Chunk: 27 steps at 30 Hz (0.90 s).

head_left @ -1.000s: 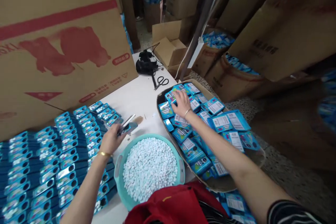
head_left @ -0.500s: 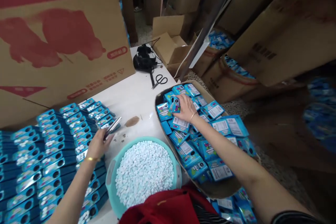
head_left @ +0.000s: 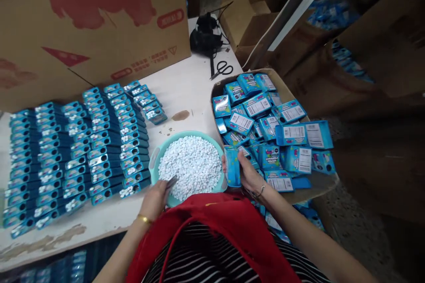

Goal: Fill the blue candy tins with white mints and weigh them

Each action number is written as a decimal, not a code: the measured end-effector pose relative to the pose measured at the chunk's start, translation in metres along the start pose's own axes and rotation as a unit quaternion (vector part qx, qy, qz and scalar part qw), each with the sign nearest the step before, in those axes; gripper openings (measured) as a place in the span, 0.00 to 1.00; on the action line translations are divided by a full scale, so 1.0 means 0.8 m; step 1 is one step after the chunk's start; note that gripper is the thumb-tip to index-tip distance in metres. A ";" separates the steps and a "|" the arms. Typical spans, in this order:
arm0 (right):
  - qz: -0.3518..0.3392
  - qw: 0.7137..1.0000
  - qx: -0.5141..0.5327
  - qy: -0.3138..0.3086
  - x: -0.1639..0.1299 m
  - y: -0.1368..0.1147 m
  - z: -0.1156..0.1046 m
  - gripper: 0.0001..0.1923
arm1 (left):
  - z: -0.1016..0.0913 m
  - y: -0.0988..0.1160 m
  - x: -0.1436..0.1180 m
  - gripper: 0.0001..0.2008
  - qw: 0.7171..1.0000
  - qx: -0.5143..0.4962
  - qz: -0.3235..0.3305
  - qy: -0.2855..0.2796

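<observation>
Small blue carton (head_left: 232, 166), held upright in right hand (head_left: 249, 176) at right rim of teal basin (head_left: 153, 164); fingers closed round its narrow sides, glossy printed card, flat rectangular form. Left hand (head_left: 156, 198) at near rim of basin, curled about a thin silvery, metallic-looking piece (head_left: 171, 181) whose tip rests on the heap; exact nature of that piece not discernible. White pellets (head_left: 191, 166) heaped in basin: small, matt, pebble-like, piled to rim level.

Progress, judged from the layout: many rows of blue cartons (head_left: 83, 150) laid flat and overlapping on white table (head_left: 172, 97) to the left, with white contents showing at round windows in many of them, apparently finished. Loose cartons (head_left: 265, 128) jumbled in shallow cardboard tray (head_left: 327, 180) to the right, faces and white label backs mixed, apparently pending; stock there large, so much remaining. Carton in hand seemingly at the filling stage.

Farther out: black scissors (head_left: 222, 69) and black corded device (head_left: 206, 35) at far end of table; brown smear (head_left: 181, 115) on tabletop. Large corrugated box (head_left: 99, 17) with red print standing behind the rows; further brown boxes (head_left: 365, 44) to the right, some holding more blue packs. Red fabric (head_left: 212, 225) over striped garment (head_left: 215, 261) at lower edge.
</observation>
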State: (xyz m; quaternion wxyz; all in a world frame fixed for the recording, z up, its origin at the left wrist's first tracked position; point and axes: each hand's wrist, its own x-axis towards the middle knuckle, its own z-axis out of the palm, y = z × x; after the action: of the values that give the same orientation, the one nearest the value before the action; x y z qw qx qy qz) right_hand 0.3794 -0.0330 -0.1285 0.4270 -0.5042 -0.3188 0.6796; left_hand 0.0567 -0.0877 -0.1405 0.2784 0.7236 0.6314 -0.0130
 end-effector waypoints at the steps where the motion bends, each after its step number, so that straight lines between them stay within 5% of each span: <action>1: 0.020 1.000 0.022 -0.006 -0.007 0.005 0.000 0.30 | 0.017 0.010 0.014 0.11 1.000 -0.013 0.000 0.005; 5: 0.090 0.991 0.086 -0.052 -0.031 0.017 0.001 0.25 | 0.059 0.039 0.070 0.15 0.998 -0.043 0.003 0.035; 9: 0.046 0.997 0.004 -0.057 -0.041 0.028 0.001 0.24 | 0.051 0.035 0.082 0.15 0.997 -0.062 0.024 0.035; 12: -0.069 0.990 -0.119 -0.012 -0.037 0.035 0.001 0.23 | 0.020 0.029 0.067 0.13 0.995 -0.076 0.054 0.025; 17: -0.230 0.927 -0.295 0.016 -0.024 0.034 0.012 0.16 | -0.054 0.044 0.038 0.12 0.989 -0.091 0.115 0.017; 22: -0.313 0.871 -0.377 -0.027 -0.013 0.027 0.031 0.18 | -0.112 0.080 0.027 0.11 0.983 -0.044 0.172 -0.035; 27: -0.351 0.841 -0.408 -0.053 -0.007 0.026 0.044 0.22 | -0.143 0.119 0.030 0.11 0.977 0.084 0.179 -0.079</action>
State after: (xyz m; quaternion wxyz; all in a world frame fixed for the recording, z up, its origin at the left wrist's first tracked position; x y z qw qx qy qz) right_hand 0.3410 -0.0475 -0.1342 0.3757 -0.4502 -0.7449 0.3183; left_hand 0.1115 -0.0222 -0.0162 0.2639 0.8423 0.4643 -0.0729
